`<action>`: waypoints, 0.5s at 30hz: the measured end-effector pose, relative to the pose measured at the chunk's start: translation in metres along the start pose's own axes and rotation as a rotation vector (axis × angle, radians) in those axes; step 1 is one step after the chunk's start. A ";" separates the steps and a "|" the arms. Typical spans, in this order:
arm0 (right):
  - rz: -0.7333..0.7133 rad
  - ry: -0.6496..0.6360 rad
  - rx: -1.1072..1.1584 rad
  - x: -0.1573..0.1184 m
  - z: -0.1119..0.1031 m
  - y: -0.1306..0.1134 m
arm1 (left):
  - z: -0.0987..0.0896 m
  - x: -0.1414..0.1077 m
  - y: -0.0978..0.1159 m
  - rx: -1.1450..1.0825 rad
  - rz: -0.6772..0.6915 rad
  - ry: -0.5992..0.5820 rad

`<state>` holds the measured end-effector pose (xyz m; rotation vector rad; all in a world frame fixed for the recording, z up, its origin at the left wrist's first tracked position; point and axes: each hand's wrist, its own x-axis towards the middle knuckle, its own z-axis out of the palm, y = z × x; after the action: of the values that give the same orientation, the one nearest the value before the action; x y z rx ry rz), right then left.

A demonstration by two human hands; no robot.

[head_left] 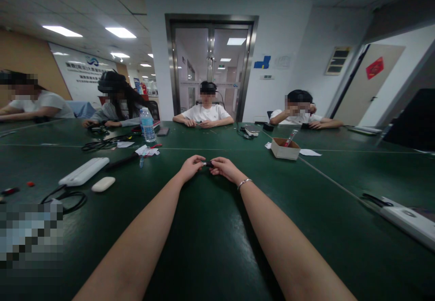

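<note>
Black piece (208,164) between left grip (192,167) and right (227,169)

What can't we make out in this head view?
- Small, slim black-and-silver object, head view: ends covered by the left grip and right grip; too small to identify.
- Pale, open rectangular box, head view: near wall hides its floor.
- White, oblong, hard-cased device, head view: cut off by the right edge.
- Blue-grey patch at lower left, head view: pixelation hides what's there.
</note>
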<state>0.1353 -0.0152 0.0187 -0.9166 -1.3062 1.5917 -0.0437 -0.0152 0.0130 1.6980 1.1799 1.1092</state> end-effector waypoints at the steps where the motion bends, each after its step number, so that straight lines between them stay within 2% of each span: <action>1: 0.000 0.003 -0.002 0.000 0.000 0.000 | 0.000 0.001 -0.001 -0.001 -0.002 -0.001; 11: -0.005 -0.006 -0.020 0.002 0.000 0.003 | -0.001 0.001 0.000 -0.063 -0.007 0.018; 15: -0.009 -0.030 -0.114 0.002 0.001 0.002 | -0.005 0.000 0.002 -0.119 -0.007 0.037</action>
<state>0.1330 -0.0139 0.0174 -0.9584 -1.4324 1.5417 -0.0475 -0.0154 0.0167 1.5883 1.1193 1.1870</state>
